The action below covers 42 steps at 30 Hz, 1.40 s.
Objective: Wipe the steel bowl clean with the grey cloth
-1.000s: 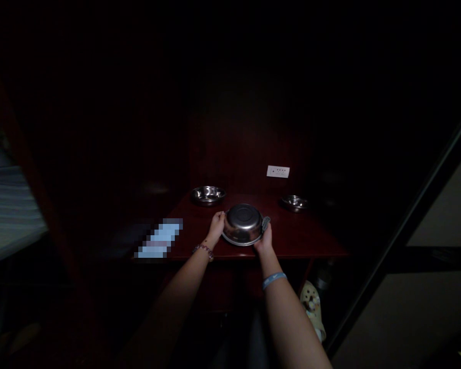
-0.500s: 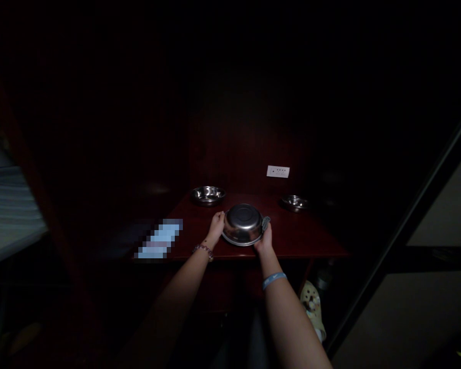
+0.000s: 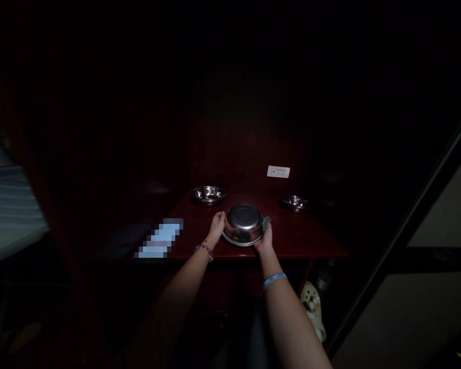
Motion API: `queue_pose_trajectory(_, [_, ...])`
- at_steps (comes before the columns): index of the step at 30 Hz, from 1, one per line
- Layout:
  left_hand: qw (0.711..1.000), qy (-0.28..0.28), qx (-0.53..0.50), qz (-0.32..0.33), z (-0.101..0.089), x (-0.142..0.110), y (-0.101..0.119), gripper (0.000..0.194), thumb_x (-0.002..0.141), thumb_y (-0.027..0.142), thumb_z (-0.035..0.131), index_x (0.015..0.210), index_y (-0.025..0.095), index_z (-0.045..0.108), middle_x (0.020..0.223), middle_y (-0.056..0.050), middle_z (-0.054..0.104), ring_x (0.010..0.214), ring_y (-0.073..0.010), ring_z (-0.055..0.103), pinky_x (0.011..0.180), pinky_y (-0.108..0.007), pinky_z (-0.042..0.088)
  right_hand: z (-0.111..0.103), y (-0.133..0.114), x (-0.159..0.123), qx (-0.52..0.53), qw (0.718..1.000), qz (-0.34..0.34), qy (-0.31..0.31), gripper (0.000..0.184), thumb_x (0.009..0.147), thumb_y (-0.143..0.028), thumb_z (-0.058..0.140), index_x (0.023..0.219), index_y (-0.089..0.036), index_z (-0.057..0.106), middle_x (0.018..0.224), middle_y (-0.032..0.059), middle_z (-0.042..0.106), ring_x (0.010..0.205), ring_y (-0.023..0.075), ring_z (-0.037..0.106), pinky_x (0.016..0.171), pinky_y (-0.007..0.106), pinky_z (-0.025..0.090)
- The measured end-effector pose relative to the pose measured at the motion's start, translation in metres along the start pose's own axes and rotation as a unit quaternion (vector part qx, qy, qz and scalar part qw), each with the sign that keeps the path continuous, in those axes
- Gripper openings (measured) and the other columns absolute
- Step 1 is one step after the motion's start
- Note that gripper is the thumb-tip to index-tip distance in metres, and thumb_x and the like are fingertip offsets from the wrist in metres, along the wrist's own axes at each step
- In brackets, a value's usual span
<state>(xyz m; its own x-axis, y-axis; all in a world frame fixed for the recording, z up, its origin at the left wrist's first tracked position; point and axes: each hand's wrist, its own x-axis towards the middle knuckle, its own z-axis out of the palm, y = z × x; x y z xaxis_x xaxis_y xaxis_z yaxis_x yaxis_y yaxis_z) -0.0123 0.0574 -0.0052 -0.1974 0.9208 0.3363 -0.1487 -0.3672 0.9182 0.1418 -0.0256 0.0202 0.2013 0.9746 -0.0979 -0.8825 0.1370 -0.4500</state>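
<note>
A stainless steel bowl (image 3: 243, 225) is turned bottom-up just above the front of the dark red desk, tilted a little toward me. My left hand (image 3: 217, 226) is closed on its left rim, thumb on top. On the opposite side my right hand (image 3: 265, 240) grips the rim from below. It also presses a small grey cloth (image 3: 266, 223) to the bowl's outer wall. Fingers of both hands are partly hidden behind the bowl.
Two more steel bowls stand right side up on the desk (image 3: 311, 238): one back left (image 3: 208, 196), one back right (image 3: 295, 203). A white power socket (image 3: 278, 171) is on the back wall. A pale clog (image 3: 312, 307) is below right. Surroundings are very dark.
The grey cloth in my right hand has shifted very slightly against the bowl's side. The bowl and both hands otherwise hold their places.
</note>
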Motion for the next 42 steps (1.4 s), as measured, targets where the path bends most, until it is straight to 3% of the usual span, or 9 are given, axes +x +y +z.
queue_pose_trajectory(15, [1.0,0.013,0.017,0.01,-0.001,0.0,0.002,0.013,0.082,0.03,0.052,0.075,0.02,0.056,0.077,-0.003,0.059,0.085,-0.019,0.057,0.093,-0.035,0.044,0.001,0.001,-0.002,-0.022,1.0,-0.015,-0.007,0.034,0.091,-0.036,0.043,0.078,-0.021,0.07,0.073,-0.0002,0.076,0.072,0.0138,0.07,0.079,0.028,0.058])
queue_pose_trajectory(42, [1.0,0.012,-0.008,-0.011,-0.001,-0.004,0.01,0.014,0.078,0.032,0.052,0.07,0.021,0.055,0.072,-0.002,0.058,0.081,-0.0194,0.056,0.089,-0.035,0.046,0.004,0.001,-0.004,-0.025,1.0,-0.015,0.007,0.034,0.092,-0.036,0.042,0.079,-0.022,0.07,0.073,-0.0004,0.076,0.072,0.014,0.07,0.079,0.029,0.059])
